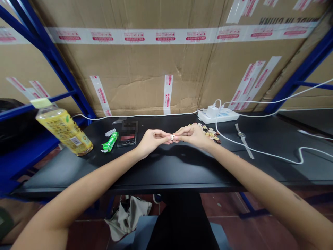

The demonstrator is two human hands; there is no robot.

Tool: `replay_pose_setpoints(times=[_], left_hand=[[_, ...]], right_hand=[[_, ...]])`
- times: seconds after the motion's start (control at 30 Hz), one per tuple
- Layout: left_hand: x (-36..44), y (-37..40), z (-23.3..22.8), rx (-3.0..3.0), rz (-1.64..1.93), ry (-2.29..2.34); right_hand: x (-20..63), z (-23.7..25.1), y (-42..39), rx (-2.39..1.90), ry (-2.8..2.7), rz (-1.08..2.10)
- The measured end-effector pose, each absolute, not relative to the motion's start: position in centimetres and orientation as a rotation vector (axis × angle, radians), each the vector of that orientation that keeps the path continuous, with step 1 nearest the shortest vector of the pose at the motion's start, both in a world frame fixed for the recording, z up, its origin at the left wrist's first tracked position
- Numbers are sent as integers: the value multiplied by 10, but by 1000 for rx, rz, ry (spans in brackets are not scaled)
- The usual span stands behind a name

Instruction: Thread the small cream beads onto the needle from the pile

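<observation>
Over the middle of the black table [166, 166] my left hand [152, 139] and my right hand [194, 134] meet fingertip to fingertip. Between them sits a tiny white piece with dark marks [172, 137], pinched by both hands. Just behind my right hand lies a small heap of little round pieces [211, 133] in brown, cream and pink. What the tiny piece is cannot be made out at this size.
A yellow drink bottle [63, 129] stands at the table's left edge. Nearby lie a green wrapper [110, 142] and a dark phone [127, 139]. A white power strip [218, 114] with cables [260, 152] and a wristwatch [243, 139] are on the right. Cardboard boxes [166, 62] form the back wall.
</observation>
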State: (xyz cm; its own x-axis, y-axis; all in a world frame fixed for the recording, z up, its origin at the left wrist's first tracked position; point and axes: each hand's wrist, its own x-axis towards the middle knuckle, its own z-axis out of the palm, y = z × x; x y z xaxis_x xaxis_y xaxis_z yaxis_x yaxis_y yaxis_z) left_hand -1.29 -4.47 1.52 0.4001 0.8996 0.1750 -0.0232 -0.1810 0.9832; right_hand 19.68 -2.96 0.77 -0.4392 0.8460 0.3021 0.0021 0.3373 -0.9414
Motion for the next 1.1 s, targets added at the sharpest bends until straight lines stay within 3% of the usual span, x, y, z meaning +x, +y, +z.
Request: replay_pose_setpoints(times=[1.1], left_hand=[[-14,-41,14,1523,1011,817]], right_hand=[[194,17,-38,-873,-1711,1196]])
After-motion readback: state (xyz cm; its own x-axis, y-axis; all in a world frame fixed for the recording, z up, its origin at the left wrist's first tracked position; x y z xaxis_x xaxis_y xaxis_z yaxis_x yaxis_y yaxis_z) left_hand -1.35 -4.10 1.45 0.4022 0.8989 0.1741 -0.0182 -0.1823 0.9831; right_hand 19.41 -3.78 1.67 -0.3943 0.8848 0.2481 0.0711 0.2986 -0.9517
